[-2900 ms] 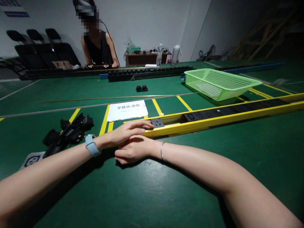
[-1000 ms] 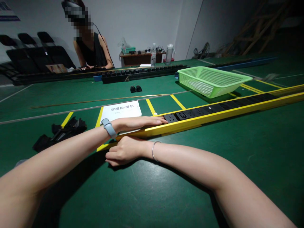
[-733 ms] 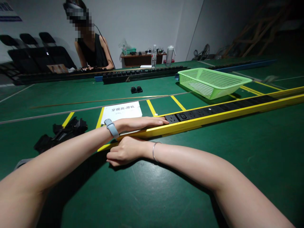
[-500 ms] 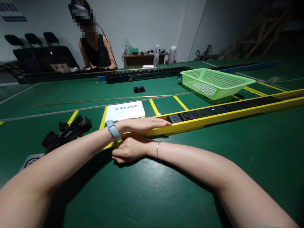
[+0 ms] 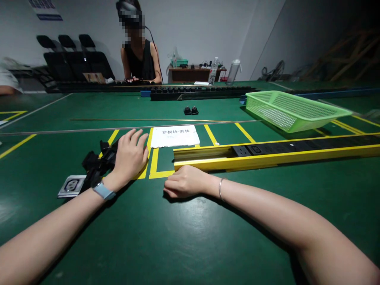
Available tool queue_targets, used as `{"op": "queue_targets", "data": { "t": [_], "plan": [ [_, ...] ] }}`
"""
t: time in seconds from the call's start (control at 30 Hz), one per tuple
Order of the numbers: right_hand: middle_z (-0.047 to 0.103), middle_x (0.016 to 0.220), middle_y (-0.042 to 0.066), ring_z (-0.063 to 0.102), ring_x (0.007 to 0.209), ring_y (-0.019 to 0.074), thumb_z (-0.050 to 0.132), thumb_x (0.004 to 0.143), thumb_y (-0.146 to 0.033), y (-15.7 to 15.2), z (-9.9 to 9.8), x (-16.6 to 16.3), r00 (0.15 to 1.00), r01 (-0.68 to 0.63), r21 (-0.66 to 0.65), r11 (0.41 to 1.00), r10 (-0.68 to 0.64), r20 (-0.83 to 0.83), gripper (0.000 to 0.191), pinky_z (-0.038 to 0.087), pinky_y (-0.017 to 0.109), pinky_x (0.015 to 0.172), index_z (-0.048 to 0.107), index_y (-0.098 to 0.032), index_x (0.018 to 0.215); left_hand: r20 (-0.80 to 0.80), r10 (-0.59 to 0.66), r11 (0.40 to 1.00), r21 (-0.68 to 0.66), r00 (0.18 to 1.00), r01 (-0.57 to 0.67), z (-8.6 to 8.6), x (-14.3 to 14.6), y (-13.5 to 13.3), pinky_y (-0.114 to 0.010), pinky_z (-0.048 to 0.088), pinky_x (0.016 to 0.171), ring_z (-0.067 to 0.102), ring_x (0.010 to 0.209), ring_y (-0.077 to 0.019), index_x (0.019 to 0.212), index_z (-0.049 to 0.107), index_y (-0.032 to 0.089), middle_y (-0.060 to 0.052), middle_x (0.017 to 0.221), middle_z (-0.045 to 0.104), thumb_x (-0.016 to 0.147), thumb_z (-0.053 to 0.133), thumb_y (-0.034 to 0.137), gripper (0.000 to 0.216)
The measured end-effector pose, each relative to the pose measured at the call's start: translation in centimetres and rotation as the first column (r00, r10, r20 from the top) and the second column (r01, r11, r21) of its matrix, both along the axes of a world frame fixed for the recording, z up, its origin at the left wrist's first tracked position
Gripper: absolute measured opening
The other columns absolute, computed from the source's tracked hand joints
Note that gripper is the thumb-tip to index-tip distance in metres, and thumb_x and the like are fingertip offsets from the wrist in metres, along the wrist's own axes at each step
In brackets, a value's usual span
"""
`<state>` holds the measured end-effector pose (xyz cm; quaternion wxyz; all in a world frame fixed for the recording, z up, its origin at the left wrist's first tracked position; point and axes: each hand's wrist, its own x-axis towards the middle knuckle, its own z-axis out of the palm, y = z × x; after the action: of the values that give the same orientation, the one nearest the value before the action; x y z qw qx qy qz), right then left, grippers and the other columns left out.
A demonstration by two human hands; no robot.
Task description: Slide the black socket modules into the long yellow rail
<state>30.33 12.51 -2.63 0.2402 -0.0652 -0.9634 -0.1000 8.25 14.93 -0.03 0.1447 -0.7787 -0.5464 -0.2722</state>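
Observation:
My left hand [image 5: 130, 153], fingers spread and knuckles up, is at the right side of a pile of black socket modules [image 5: 94, 160] and partly covers them. No module shows in its fingers. A module with a pale face [image 5: 72, 185] lies at the pile's near left. My right hand [image 5: 184, 182] is curled into a fist on the table, against the near side of a yellow rail [image 5: 225, 164] by its left end. Its palm side is hidden, and no held thing shows. Black socket modules [image 5: 277, 148] sit in the rail's channel, short of its left end.
A white paper label [image 5: 175, 136] lies behind the rail's left end. Further back are two small black parts [image 5: 190, 111], thin rods [image 5: 142, 120] and a green basket [image 5: 297, 113]. Across the table a person [image 5: 139, 59] sits behind a long black rail [image 5: 202, 94].
My left hand has left the rail's open end and moved left to the module pile, its fingers spreading. My right fist stays by the rail. The view has shifted left.

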Motion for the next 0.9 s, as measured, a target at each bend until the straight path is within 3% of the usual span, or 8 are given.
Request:
{"op": "queue_targets", "data": {
  "t": [0.1,0.2,0.33,0.43,0.53,0.7,0.9],
  "plan": [
    [0.056,0.060,-0.004,0.048,0.048,0.0079,0.039,0.095,-0.031,0.2,-0.2,0.0,1.000,-0.006,-0.002,1.000,0.006,-0.008,0.030,0.025,0.027,0.047,0.052,-0.019,0.071,-0.069,0.147,0.989,-0.007,0.987,-0.148,-1.0,-0.9,0.5,-0.058,0.019,0.109,0.029,0.136,-0.0387,0.137,0.040,0.007,-0.023,0.142,0.040,0.083,0.049,0.025,0.057],
    [0.056,0.061,-0.004,0.048,0.049,0.0082,0.039,0.095,-0.031,0.3,-0.4,-0.1,0.999,-0.023,-0.006,1.000,0.023,-0.025,0.030,0.025,0.028,0.048,0.050,-0.019,0.071,-0.148,0.189,0.981,-0.016,0.971,-0.193,-1.7,-1.1,0.7,-0.056,0.022,0.107,0.043,0.126,-0.0379,0.138,0.038,0.005,-0.026,0.133,0.048,0.087,0.045,0.027,0.057],
    [0.055,0.061,-0.004,0.048,0.051,0.0082,0.040,0.095,-0.032,0.4,-0.5,-0.1,1.000,-0.028,-0.009,1.000,0.028,-0.007,0.028,0.026,0.027,0.049,0.049,-0.019,0.071,-0.222,0.108,0.992,-0.038,0.969,-0.119,-1.9,-0.8,0.8,-0.050,0.035,0.098,0.051,0.114,-0.0344,0.138,0.039,0.007,-0.024,0.123,0.056,0.090,0.040,0.027,0.052],
    [0.055,0.061,-0.004,0.049,0.051,0.0082,0.041,0.095,-0.031,0.4,-0.5,-0.1,0.999,-0.033,-0.014,0.999,0.033,-0.005,0.027,0.027,0.027,0.049,0.049,-0.019,0.072,-0.221,0.033,0.997,-0.060,0.975,-0.048,-2.0,-0.5,0.8,-0.047,0.040,0.094,0.050,0.116,-0.0335,0.136,0.039,0.008,-0.023,0.130,0.052,0.090,0.038,0.026,0.050],
    [0.054,0.061,-0.004,0.048,0.050,0.0084,0.041,0.095,-0.031,0.4,-0.4,0.0,0.999,-0.029,-0.017,0.999,0.028,-0.018,0.027,0.027,0.027,0.049,0.049,-0.019,0.072,-0.177,0.011,0.999,-0.050,0.984,-0.020,-2.0,-0.4,0.7,-0.049,0.035,0.102,0.042,0.126,-0.0339,0.135,0.040,0.010,-0.021,0.139,0.045,0.090,0.040,0.027,0.049],
    [0.054,0.060,-0.004,0.048,0.050,0.0088,0.040,0.095,-0.030,0.3,-0.3,0.0,0.999,-0.030,-0.028,0.999,0.029,-0.027,0.028,0.026,0.027,0.049,0.049,-0.019,0.072,-0.070,0.092,0.994,-0.057,0.993,-0.096,-2.5,-0.5,0.8,-0.058,0.028,0.104,0.035,0.132,-0.0392,0.134,0.042,0.012,-0.021,0.145,0.038,0.088,0.045,0.032,0.050],
    [0.054,0.060,-0.004,0.047,0.050,0.0084,0.039,0.096,-0.031,0.3,-0.3,0.0,1.000,-0.019,-0.034,0.999,0.019,-0.005,0.028,0.025,0.027,0.049,0.049,-0.019,0.072,0.024,0.006,0.992,-0.125,1.000,-0.003,-2.5,-0.5,0.8,-0.050,0.032,0.107,0.037,0.132,-0.0347,0.130,0.046,0.011,-0.020,0.143,0.040,0.088,0.045,0.030,0.046]
  ]
}}
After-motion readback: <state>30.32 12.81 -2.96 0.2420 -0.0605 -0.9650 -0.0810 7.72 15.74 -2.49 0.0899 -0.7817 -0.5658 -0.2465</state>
